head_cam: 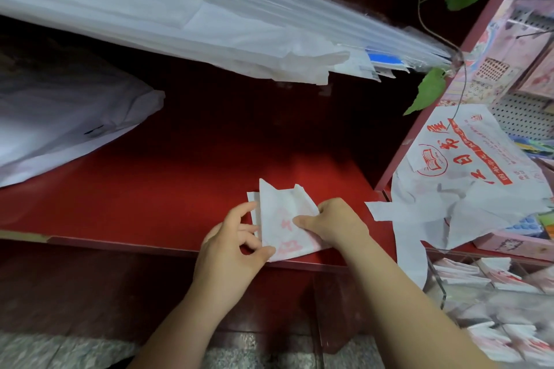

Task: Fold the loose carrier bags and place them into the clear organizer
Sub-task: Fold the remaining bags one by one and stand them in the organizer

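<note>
White red-printed bag (281,213), folded to a crumpled wedge, is held at the front edge of the red shelf (150,189): near corner pinched by left hand (230,246), right side by right hand (335,222).

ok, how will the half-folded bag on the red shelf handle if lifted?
Probably floppy: the bag is thin creased film, held by left hand and right hand. Likely very light. May unfold if released; its top corners stick up.
</note>
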A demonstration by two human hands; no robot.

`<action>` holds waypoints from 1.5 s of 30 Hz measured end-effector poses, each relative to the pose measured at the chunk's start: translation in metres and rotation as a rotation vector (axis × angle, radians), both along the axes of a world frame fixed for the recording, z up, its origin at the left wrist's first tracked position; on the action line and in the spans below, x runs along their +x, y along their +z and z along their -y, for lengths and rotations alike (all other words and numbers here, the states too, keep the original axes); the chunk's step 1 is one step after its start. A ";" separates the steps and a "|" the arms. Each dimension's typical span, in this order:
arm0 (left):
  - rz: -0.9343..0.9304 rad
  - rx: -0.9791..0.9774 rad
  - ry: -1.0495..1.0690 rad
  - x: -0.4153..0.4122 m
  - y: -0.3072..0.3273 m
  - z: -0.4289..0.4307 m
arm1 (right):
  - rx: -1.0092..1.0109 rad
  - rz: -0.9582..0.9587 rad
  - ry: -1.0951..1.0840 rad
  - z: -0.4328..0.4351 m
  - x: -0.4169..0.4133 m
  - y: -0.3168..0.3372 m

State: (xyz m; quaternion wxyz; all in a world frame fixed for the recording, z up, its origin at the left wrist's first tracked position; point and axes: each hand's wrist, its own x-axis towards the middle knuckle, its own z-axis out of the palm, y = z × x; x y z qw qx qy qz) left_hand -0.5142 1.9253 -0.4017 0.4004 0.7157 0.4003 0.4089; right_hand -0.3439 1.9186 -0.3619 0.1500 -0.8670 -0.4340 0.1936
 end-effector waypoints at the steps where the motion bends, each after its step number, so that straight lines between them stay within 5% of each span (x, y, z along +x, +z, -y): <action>1: -0.003 0.000 0.000 -0.002 0.000 -0.001 | -0.005 0.024 -0.011 0.001 -0.002 0.001; 4: -0.043 0.082 0.112 -0.002 -0.003 -0.004 | 0.002 0.054 -0.033 0.002 -0.006 0.001; 6: -0.103 0.377 0.236 0.000 -0.006 -0.006 | 0.008 0.060 -0.045 0.003 -0.008 0.002; 9: -0.251 0.677 0.146 0.013 -0.018 -0.003 | 0.012 0.066 -0.046 0.003 -0.009 0.002; 13: -0.595 0.701 0.070 0.026 -0.029 0.004 | 0.047 0.109 -0.019 0.006 -0.012 0.001; 17: -0.619 0.766 0.072 0.027 -0.031 0.001 | 0.260 0.100 -0.063 0.018 -0.009 -0.007; 21: -0.646 0.754 0.044 0.027 -0.030 0.002 | 0.711 0.351 0.238 0.040 -0.003 -0.027; 26: -0.606 0.785 0.019 0.026 -0.033 -0.002 | 0.501 0.569 0.661 0.058 0.005 -0.046; 36: -0.261 0.633 -0.150 0.009 -0.028 0.000 | 0.725 0.314 0.573 0.081 0.022 -0.049; 45: -0.100 0.330 0.032 0.014 -0.016 0.006 | 0.783 0.226 0.271 0.080 0.018 -0.048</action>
